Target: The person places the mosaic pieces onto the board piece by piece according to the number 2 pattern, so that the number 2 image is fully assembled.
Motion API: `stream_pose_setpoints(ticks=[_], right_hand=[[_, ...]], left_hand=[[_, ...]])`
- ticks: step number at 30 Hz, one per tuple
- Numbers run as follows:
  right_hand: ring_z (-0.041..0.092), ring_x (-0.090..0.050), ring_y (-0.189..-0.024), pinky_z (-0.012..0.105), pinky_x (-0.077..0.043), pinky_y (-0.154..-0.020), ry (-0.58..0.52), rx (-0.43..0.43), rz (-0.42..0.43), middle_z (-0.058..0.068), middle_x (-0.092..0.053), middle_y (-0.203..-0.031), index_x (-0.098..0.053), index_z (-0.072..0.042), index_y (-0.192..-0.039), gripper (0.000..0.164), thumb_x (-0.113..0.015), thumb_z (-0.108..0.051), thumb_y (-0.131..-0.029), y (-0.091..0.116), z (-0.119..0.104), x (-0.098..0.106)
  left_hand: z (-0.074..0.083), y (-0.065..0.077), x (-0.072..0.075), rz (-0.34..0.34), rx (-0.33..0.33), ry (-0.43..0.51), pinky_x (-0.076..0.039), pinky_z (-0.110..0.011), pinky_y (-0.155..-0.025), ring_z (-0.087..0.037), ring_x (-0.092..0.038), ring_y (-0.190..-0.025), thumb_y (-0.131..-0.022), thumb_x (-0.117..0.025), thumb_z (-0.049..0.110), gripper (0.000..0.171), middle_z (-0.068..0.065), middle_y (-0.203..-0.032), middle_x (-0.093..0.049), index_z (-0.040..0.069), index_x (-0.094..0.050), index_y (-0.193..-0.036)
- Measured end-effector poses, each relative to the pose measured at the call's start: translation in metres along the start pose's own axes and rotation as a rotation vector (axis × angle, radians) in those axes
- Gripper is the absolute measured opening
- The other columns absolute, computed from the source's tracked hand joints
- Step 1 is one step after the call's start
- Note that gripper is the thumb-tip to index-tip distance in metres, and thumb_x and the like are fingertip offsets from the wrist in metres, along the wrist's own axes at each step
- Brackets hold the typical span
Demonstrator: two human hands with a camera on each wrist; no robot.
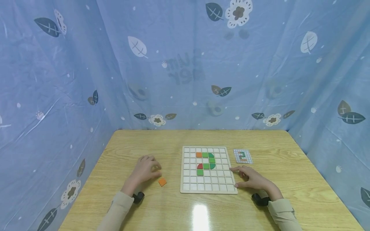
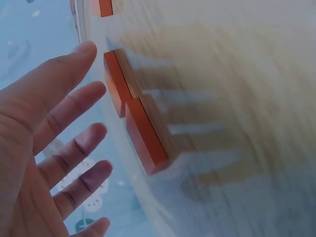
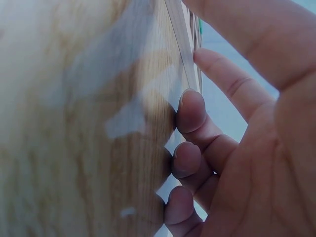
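My left hand (image 1: 143, 169) hovers over the left side of the table with its fingers spread and loosely bent. Two orange tiles (image 2: 145, 138) lie by its fingertips in the left wrist view; in the head view the hand hides them. A single orange square tile (image 1: 162, 182) is just off the thumb. My right hand (image 1: 251, 178) rests at the right edge of the wooden grid board (image 1: 210, 192), index finger and thumb against the rim, other fingers bent down to the table. On the board, green tiles (image 1: 212, 160), an orange tile (image 1: 199, 155) and a red rounded tile (image 1: 200, 166) form a curved figure.
Beside the board's upper right corner lies a small printed card (image 1: 242, 156) with a similar coloured figure on a grid. The wooden table (image 1: 150, 141) is enclosed by blue patterned curtains (image 1: 185, 64) at the back and both sides.
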State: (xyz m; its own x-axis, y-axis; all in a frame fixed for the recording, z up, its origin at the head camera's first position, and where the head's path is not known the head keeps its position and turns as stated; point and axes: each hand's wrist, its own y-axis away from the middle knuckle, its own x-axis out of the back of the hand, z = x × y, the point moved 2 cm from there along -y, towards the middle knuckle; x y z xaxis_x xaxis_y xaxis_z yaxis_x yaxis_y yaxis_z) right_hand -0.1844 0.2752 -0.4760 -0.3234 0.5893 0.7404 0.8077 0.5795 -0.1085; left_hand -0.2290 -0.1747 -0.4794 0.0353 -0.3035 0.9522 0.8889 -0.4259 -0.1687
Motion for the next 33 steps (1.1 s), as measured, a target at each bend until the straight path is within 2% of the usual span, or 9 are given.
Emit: stream_pose_setpoints(ticks=[7, 21, 33], right_hand=[[0.015, -0.039, -0.075, 0.024, -0.032, -0.060, 0.000, -0.003, -0.005, 0.004, -0.049, -0.086, -0.052, -0.005, -0.128, 0.060, -0.074, -0.026, -0.077, 0.000, 0.028, -0.006], [0.014, -0.039, -0.076, 0.024, -0.033, -0.061, -0.013, -0.007, -0.014, 0.003, -0.049, -0.088, -0.051, -0.006, -0.129, 0.060, -0.074, -0.029, -0.078, 0.000, 0.027, -0.005], [0.016, -0.039, -0.075, 0.025, -0.033, -0.060, -0.003, 0.025, -0.002, 0.004, -0.050, -0.087, -0.052, -0.002, -0.128, 0.059, -0.075, -0.024, -0.077, 0.000, 0.031, -0.007]], left_hand=[[-0.007, 0.007, 0.003, -0.010, 0.013, -0.024, -0.032, -0.055, -0.099, -0.019, -0.050, -0.092, -0.072, -0.075, 0.047, 0.029, 0.007, -0.088, -0.055, 0.024, -0.071, -0.089], [-0.026, 0.026, 0.011, -0.020, 0.026, -0.033, -0.030, -0.059, -0.099, -0.021, -0.050, -0.097, -0.066, -0.077, 0.050, 0.036, 0.009, -0.089, -0.052, 0.026, -0.070, -0.091], [-0.032, 0.036, 0.019, 0.003, 0.046, -0.032, -0.028, -0.060, -0.100, -0.023, -0.049, -0.093, -0.062, -0.083, 0.037, 0.027, 0.008, -0.088, -0.053, 0.026, -0.070, -0.082]])
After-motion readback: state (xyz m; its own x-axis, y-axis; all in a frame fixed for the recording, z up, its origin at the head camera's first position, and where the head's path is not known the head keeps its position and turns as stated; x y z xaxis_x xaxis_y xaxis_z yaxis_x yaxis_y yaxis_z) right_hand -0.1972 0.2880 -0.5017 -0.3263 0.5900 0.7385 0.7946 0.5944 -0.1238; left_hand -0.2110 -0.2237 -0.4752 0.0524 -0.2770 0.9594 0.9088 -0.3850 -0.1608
